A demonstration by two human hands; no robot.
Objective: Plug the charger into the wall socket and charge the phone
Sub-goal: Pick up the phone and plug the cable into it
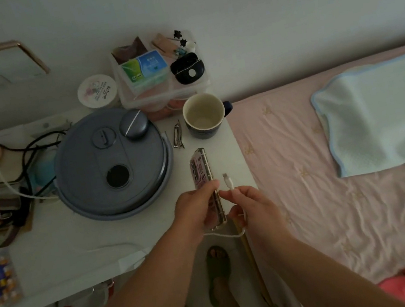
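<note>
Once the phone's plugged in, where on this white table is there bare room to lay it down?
Bare white tabletop lies in front of the round grey lidded basin, right of the bag of batteries. A narrower strip runs below the dark mug. The back, around the clear plastic organizer, is crowded.

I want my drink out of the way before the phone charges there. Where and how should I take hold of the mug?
Take the mug by its dark handle, which sticks out on the side facing the bed. Coming from that side looks easiest, since the storage box crowds its far side and the hair clip lies to its left. It stands upright, so lift straight up.
</note>
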